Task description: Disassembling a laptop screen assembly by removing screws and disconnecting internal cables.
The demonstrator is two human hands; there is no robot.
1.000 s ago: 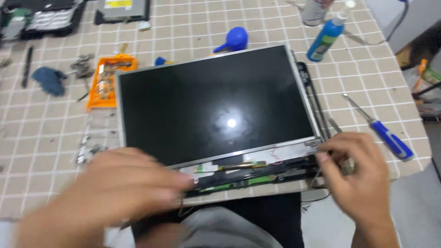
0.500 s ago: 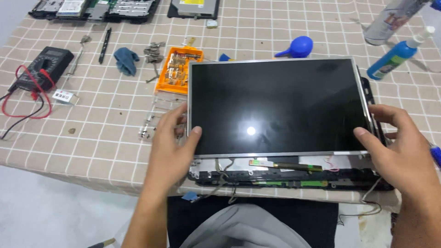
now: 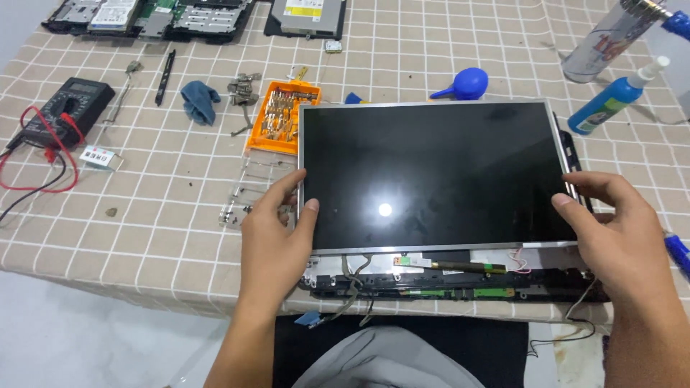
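Observation:
A bare laptop screen panel (image 3: 431, 172), black and glossy with a thin metal rim, lies flat on the checked tablecloth (image 3: 172, 215). My left hand (image 3: 277, 230) grips its left edge, thumb on the glass. My right hand (image 3: 618, 230) grips its right edge the same way. Below the panel's near edge a narrow black strip with a green circuit board and loose wires (image 3: 445, 284) shows at the table's front.
An orange screwdriver-bit case (image 3: 282, 115) sits just left of the panel. A black multimeter (image 3: 68, 108) with red leads is far left. A blue air blower (image 3: 463, 82), a blue bottle (image 3: 611, 104) and a spray can (image 3: 604, 39) stand behind. Laptop parts (image 3: 187, 14) line the far edge.
Both hands moved from the panel's near edge out to its left and right sides and took hold there. The view has pulled back, showing more of the table's left.

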